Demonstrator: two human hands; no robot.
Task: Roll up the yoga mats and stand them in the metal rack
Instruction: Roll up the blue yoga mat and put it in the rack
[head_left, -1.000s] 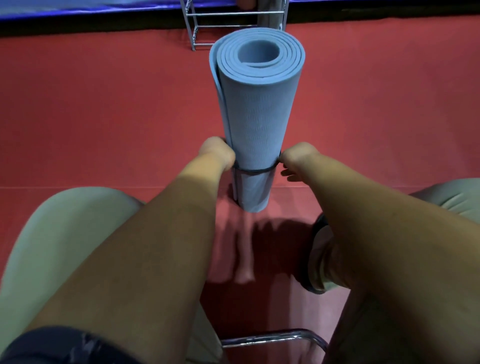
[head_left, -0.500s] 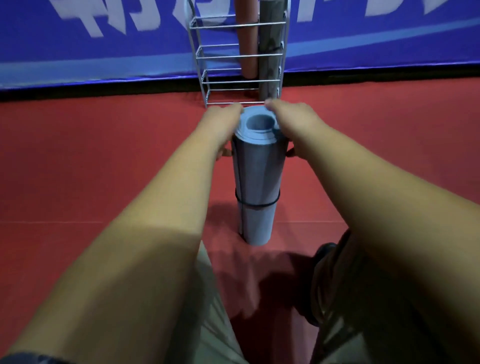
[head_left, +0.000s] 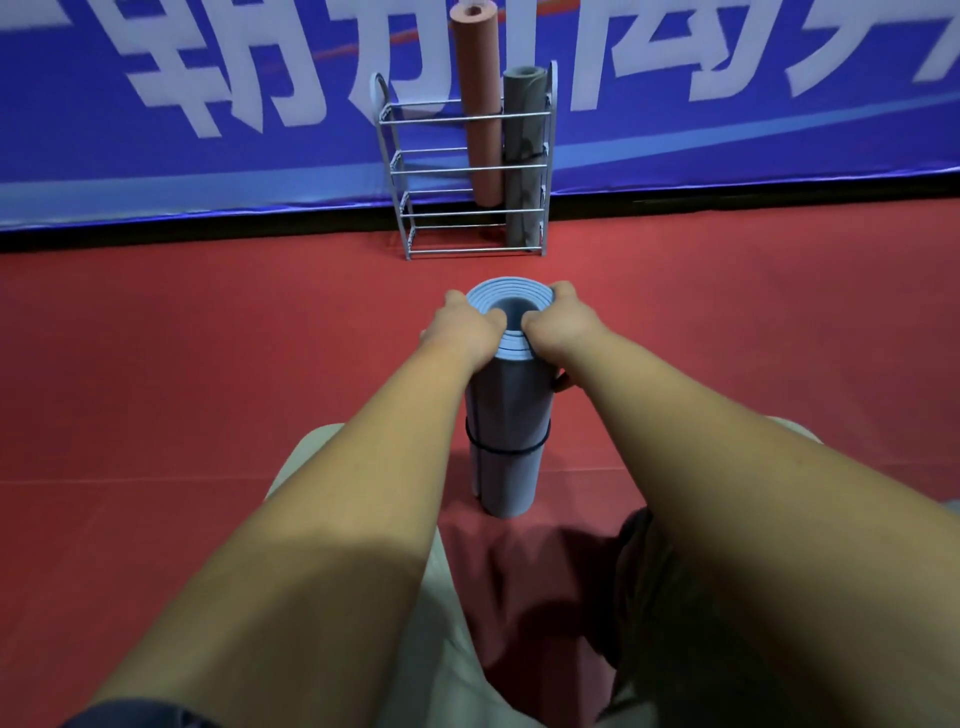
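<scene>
A rolled blue yoga mat (head_left: 506, 410) stands upright on the red floor in front of me, with a black band (head_left: 506, 449) around its lower part. My left hand (head_left: 465, 327) grips the left side of its top rim, thumb at the hollow core. My right hand (head_left: 558, 325) grips the right side of the rim the same way. The metal rack (head_left: 415, 171) stands farther off against the wall, holding an upright reddish-brown rolled mat (head_left: 480, 104) and a grey rolled mat (head_left: 524, 156) at its right end.
A blue banner (head_left: 208, 104) with white characters covers the wall behind the rack. My knees in light trousers (head_left: 332, 457) flank the mat. The left part of the rack holds no mat. Red floor (head_left: 208, 338) lies between me and the rack.
My hands went from the black band up to the top rim of the mat. The view has lifted, so the whole rack and the banner now show.
</scene>
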